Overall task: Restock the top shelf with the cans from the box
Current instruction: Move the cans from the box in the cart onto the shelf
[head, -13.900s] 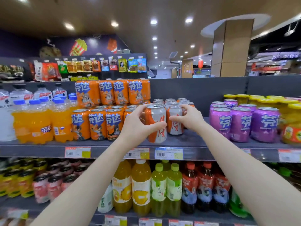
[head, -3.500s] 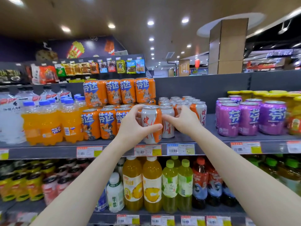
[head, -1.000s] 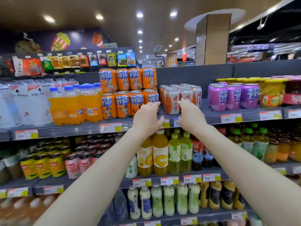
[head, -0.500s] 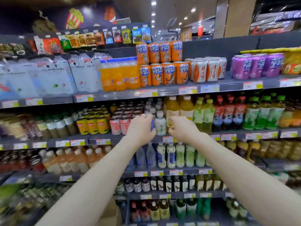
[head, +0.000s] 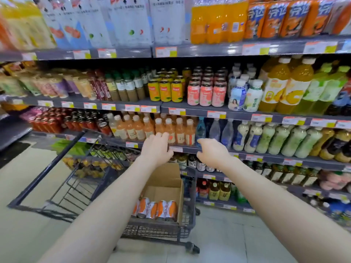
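An open cardboard box [head: 167,186] stands in a dark wire trolley [head: 187,209] below my arms. Several orange-and-silver cans [head: 157,209] lie on their sides at the box's near end. My left hand [head: 156,149] and my right hand [head: 211,152] hover side by side in the air above the box, in front of the lower shelves, both empty with loosely curved fingers. The top shelf [head: 209,49] runs across the upper part of the view; its orange cans [head: 284,18] show at the upper right.
Rows of bottles and cans fill the shelves behind my hands. The trolley's dark handle frame [head: 47,168] juts out to the left over pale floor tiles [head: 228,240]. A green and yellow item lies in the trolley's far part.
My view has tilted down from the top shelf to the trolley. Both hands have dropped, empty, from the middle shelves to just above the box.
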### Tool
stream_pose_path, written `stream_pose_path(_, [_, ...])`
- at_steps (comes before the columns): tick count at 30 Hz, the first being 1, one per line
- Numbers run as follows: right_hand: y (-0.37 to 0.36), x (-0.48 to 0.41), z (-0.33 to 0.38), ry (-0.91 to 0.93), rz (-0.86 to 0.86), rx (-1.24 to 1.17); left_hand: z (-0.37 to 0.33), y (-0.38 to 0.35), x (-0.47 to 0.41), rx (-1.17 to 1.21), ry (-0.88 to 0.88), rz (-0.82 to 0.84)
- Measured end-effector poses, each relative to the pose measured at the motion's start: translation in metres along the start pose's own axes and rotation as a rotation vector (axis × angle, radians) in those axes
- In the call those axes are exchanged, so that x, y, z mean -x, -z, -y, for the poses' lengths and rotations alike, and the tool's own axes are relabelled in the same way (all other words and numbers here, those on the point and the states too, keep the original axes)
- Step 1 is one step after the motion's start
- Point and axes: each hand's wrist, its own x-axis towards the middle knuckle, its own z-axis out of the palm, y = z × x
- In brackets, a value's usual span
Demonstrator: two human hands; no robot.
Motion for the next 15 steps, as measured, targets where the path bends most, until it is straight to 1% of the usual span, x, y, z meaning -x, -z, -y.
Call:
stream_pose_path(4, [-0.052, -0.036, 0.069, 0.012, 0.059, 0.002, 0.088, -0.030, 0.006, -0.021, 0.042, 0.059])
stream_pose_path(8, [-0.108, -0.077, 0.129, -0.029, 0.145, -0.035, 0.173, -0.062, 0.002, -0.038, 0.058, 0.149])
stream_pose_path(15, [-0.207, -0.131, 0.205, -0.125, 0.330, -0.104, 0.283, -0.132, 0.002, -0.010, 0.111, 0.284])
